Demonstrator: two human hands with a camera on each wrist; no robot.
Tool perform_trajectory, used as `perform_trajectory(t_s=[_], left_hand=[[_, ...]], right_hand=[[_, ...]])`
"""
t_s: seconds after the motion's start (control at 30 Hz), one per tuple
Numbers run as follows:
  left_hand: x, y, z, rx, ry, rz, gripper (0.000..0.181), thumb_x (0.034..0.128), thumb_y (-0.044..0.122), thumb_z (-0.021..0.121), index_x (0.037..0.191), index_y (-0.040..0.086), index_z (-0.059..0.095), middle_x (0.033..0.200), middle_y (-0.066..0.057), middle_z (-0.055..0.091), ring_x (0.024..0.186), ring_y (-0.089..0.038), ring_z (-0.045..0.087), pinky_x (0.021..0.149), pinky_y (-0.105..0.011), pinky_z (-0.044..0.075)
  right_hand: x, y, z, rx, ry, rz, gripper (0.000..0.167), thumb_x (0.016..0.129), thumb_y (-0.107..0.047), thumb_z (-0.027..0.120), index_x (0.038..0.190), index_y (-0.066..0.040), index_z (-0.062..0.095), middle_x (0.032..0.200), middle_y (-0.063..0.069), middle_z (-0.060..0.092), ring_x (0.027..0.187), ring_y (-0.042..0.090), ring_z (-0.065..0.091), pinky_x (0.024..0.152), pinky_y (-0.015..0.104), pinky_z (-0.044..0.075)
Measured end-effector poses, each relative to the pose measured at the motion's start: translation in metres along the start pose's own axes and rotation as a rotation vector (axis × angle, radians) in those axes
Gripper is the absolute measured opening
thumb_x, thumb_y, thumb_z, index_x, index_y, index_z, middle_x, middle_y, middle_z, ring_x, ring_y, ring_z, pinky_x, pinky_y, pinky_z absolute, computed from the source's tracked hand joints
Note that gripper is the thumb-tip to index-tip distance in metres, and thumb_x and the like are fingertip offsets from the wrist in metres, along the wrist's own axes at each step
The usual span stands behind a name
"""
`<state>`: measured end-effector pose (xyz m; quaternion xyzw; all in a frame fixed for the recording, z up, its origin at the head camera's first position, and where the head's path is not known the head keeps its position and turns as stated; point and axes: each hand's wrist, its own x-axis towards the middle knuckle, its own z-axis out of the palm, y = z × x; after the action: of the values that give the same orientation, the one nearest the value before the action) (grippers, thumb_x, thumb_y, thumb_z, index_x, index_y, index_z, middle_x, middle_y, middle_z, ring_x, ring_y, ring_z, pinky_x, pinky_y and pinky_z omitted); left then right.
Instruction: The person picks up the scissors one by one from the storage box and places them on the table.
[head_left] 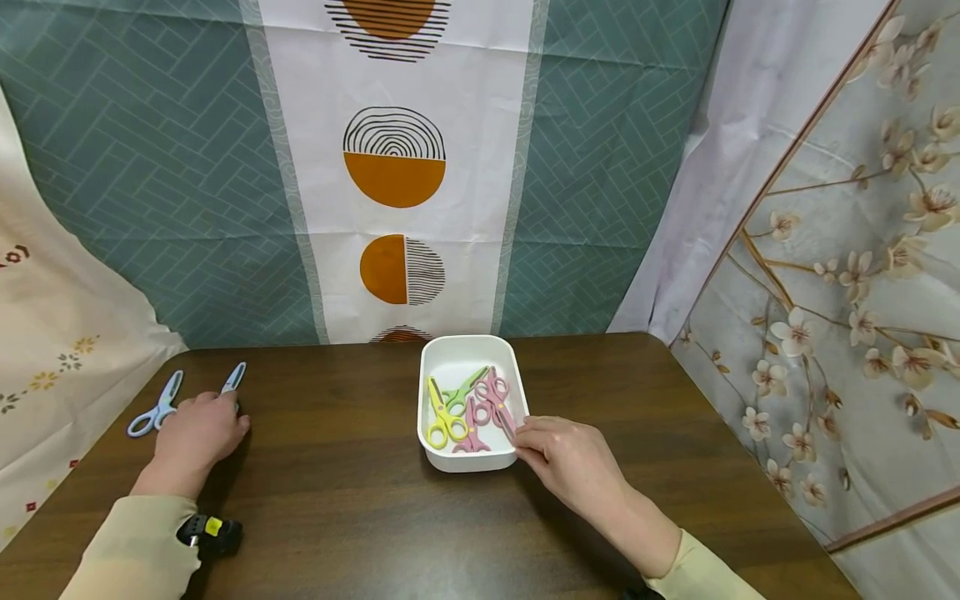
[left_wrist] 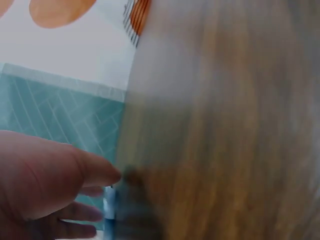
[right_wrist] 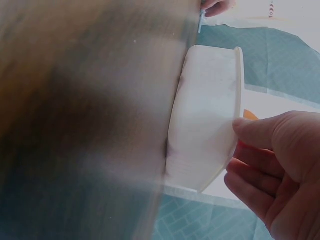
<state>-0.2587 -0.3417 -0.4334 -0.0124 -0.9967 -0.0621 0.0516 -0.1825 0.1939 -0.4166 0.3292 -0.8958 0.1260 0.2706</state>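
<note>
On the left of the table, my left hand [head_left: 201, 429] reaches over light blue scissors [head_left: 234, 378], covering their handles. Its fingers look fairly straight in the left wrist view, and their contact with the scissors is unclear. Another pair of light blue scissors [head_left: 159, 408] lies just left of that hand. My right hand [head_left: 573, 462] pinches the near right rim of a white plastic box [head_left: 468, 461], thumb outside, as the right wrist view shows. Inside the box lie yellow scissors [head_left: 447, 427], green scissors [head_left: 467, 390] and two pink scissors [head_left: 492, 390].
The brown wooden table [head_left: 337, 500] ends at a patterned curtain [head_left: 397, 275] behind the box. A floral cloth [head_left: 847, 333] hangs along the right side, and a cream cloth [head_left: 67, 333] borders the left.
</note>
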Motion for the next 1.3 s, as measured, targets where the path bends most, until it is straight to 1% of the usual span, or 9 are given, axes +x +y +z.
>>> perform_trajectory(t_s=[0.07,0.17,0.33,0.5,0.8,0.93,1.07,1.3], left_hand=[[-0.001,0.004,-0.003,0.008,-0.056,-0.012,0.048,0.1005,0.020,0.068,0.125,-0.021,0.057,0.125,-0.048,0.057,0.109,-0.070,0.056,0.086,-0.077,0.049],[-0.001,0.004,-0.004,0.004,-0.106,-0.033,0.050,0.1021,0.022,0.066,0.126,-0.021,0.056,0.130,-0.048,0.056,0.114,-0.070,0.056,0.091,-0.078,0.048],[-0.001,0.002,-0.004,-0.011,-0.144,-0.061,0.059,0.1046,0.025,0.064,0.135,-0.023,0.049,0.141,-0.049,0.047,0.125,-0.071,0.049,0.100,-0.080,0.044],[-0.003,0.002,-0.005,-0.024,-0.143,-0.066,0.064,0.1067,0.028,0.063,0.140,-0.024,0.045,0.144,-0.050,0.043,0.130,-0.072,0.045,0.101,-0.081,0.043],[-0.006,-0.002,-0.004,-0.036,-0.131,-0.092,0.068,0.1082,0.032,0.063,0.143,-0.023,0.043,0.146,-0.052,0.039,0.130,-0.075,0.041,0.099,-0.083,0.043],[-0.004,-0.003,-0.003,-0.042,-0.141,-0.104,0.071,0.1086,0.035,0.063,0.144,-0.022,0.041,0.146,-0.052,0.037,0.131,-0.075,0.039,0.099,-0.083,0.043],[-0.004,-0.005,-0.003,-0.057,-0.164,-0.121,0.074,0.1094,0.036,0.062,0.147,-0.023,0.038,0.147,-0.053,0.033,0.133,-0.075,0.037,0.099,-0.083,0.044],[-0.005,-0.009,-0.005,-0.076,-0.188,-0.107,0.073,0.1094,0.033,0.062,0.147,-0.024,0.037,0.149,-0.053,0.031,0.134,-0.074,0.040,0.099,-0.082,0.045]], right_hand=[[0.000,0.000,0.000,0.001,0.003,-0.004,0.022,0.084,-0.012,0.097,0.104,-0.014,0.088,0.108,-0.003,0.083,0.108,0.016,0.079,0.088,0.040,0.064],[0.000,0.000,0.001,0.003,0.001,-0.004,0.022,0.084,-0.012,0.097,0.105,-0.014,0.088,0.108,-0.003,0.083,0.109,0.016,0.079,0.089,0.040,0.064],[0.000,-0.001,0.001,-0.001,-0.002,-0.002,0.022,0.085,-0.012,0.097,0.105,-0.014,0.088,0.108,-0.004,0.083,0.110,0.016,0.079,0.089,0.040,0.064],[0.000,0.000,0.000,-0.001,-0.001,-0.001,0.022,0.085,-0.012,0.097,0.105,-0.015,0.088,0.108,-0.004,0.084,0.110,0.017,0.079,0.089,0.040,0.064],[0.000,-0.001,0.001,-0.002,0.000,-0.005,0.022,0.085,-0.012,0.097,0.104,-0.016,0.088,0.108,-0.005,0.083,0.109,0.015,0.078,0.088,0.039,0.064],[0.000,-0.001,0.001,-0.002,0.000,-0.001,0.022,0.085,-0.012,0.097,0.104,-0.016,0.088,0.108,-0.005,0.083,0.108,0.015,0.078,0.088,0.039,0.064],[0.000,-0.001,0.001,-0.003,0.001,-0.002,0.021,0.085,-0.012,0.097,0.104,-0.016,0.088,0.108,-0.005,0.083,0.108,0.014,0.078,0.087,0.039,0.064],[0.000,-0.001,0.001,0.003,-0.006,0.001,0.022,0.085,-0.012,0.097,0.105,-0.015,0.088,0.108,-0.004,0.083,0.109,0.016,0.078,0.088,0.040,0.064]])
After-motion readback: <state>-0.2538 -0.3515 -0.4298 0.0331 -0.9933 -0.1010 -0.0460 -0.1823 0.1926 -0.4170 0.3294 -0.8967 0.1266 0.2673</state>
